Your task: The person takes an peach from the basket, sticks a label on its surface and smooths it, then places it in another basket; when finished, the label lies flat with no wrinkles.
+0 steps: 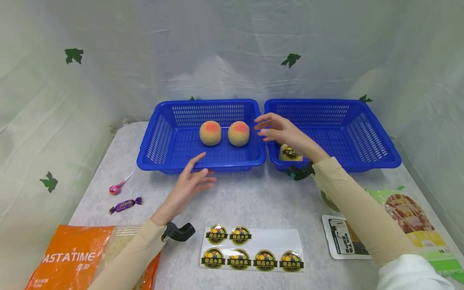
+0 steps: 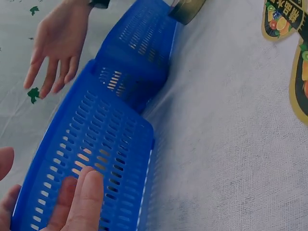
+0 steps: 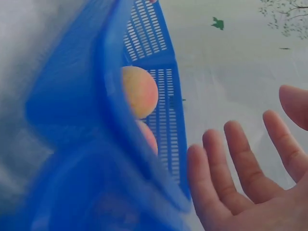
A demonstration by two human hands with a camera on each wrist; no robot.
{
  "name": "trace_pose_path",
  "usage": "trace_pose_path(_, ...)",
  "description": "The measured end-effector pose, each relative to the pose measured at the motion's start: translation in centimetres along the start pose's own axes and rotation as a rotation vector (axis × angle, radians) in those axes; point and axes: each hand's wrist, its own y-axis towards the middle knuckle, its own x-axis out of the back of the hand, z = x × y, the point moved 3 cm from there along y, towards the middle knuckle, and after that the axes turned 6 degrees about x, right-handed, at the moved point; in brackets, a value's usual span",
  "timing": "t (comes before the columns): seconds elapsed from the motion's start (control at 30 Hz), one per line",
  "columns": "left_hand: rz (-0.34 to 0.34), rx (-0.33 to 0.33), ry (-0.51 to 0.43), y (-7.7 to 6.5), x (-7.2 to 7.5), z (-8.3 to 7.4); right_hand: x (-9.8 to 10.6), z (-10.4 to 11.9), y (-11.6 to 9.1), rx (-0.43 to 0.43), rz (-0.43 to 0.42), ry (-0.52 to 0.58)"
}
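Note:
Two peaches, a left one (image 1: 210, 133) and a right one (image 1: 238, 134), lie side by side in the left blue basket (image 1: 201, 166). My right hand (image 1: 284, 131), with nothing in it, hovers over the inner edge of the right blue basket (image 1: 369, 164); its fingers are spread loosely in the right wrist view. Beneath it sits a peach with a black and gold fruit sticker (image 1: 291, 153), with another fruit mostly hidden behind. By the front wall of the left basket is my empty left hand (image 1: 188, 185), fingers extended. A sheet of fruit stickers (image 1: 275, 237) lies at front centre.
On the left lie a lollipop (image 1: 115, 189), a purple wrapped candy (image 1: 125, 205) and an orange pasta bag (image 1: 69, 257). At right are a white-edged packet (image 1: 342, 237), a green food bag (image 1: 409, 213) and a round object (image 1: 328, 201) partly covered by the sleeve.

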Motion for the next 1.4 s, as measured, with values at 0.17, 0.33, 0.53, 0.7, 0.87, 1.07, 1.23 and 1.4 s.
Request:
trace_pose_path(0.17,-0.058,-0.031,-0.001,0.4,0.2,0.1,-1.5,-0.1,4.0,-0.021,-0.003,-0.04)
trace_pose_path(0.33,-0.146,-0.06,0.023,0.7,0.0,0.4,-2.7,-0.9,7.2,-0.093,-0.035,-0.096)
trace_pose_path(0.53,-0.218,-0.07,0.095,0.7,-0.3,0.5,-3.8,-2.7,9.6,-0.203,-0.064,-0.148)
trace_pose_path(0.7,-0.211,-0.066,0.085,0.0,-0.9,-0.4,-4.8,-3.5,10.0,-0.253,-0.076,-0.122)
trace_pose_path(0.87,-0.211,-0.064,0.097,-0.4,-1.3,-0.9,-5.5,-4.2,10.3,-0.325,-0.071,-0.089)
trace_pose_path(1.07,-0.232,-0.074,0.122,0.3,-0.3,0.2,-5.9,-4.8,10.4,-0.38,-0.02,-0.193)
trace_pose_path(1.23,-0.216,-0.082,0.1,0.6,-0.3,0.4,-6.1,-5.4,10.2,-0.443,0.067,-0.242)
trace_pose_path(1.4,-0.227,-0.063,0.108,-0.1,-1.2,-0.7,-6.0,-5.4,10.0,-0.466,-0.005,-0.197)
